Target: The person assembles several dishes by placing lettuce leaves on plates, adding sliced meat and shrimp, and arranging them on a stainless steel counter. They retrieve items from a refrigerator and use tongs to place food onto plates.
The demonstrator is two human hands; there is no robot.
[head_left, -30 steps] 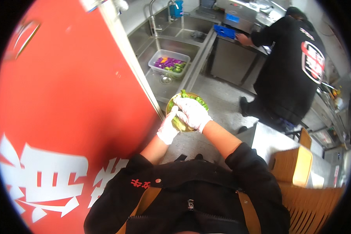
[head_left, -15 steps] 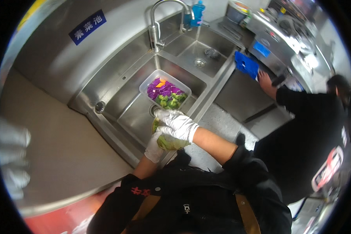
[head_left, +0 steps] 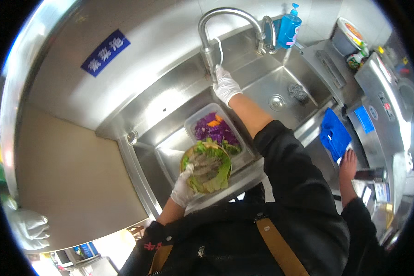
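In my gloved left hand [head_left: 183, 188] is the side of a round bowl [head_left: 230, 166], thumb over its rim. Green lettuce leaves [head_left: 218, 183] line this bowl, and greyish pieces [head_left: 203, 165], apparently raw shrimp, lie on them. My gloved right hand [head_left: 226, 86] reaches forward and closes around the lower body of the tall faucet [head_left: 209, 57]; its grip is partly hidden. Below, in the sink, sits a clear plastic tub [head_left: 194, 118] with purple cabbage [head_left: 211, 129], orange pieces [head_left: 215, 121] and green broccoli, partly covered by the bowl.
A second basin [head_left: 262, 87] to the right holds a steel scrubber [head_left: 297, 93]. A blue soap bottle [head_left: 290, 30] stands behind it. On the right, a co-worker's hand [head_left: 348, 164] touches a blue cloth [head_left: 334, 133]. A brown counter [head_left: 73, 170] lies left.
My right hand has left the bowl and moved forward to the faucet. The left hand keeps the bowl, whose greyish contents now show. The view has shifted, and the co-worker's hand stays by the cloth.
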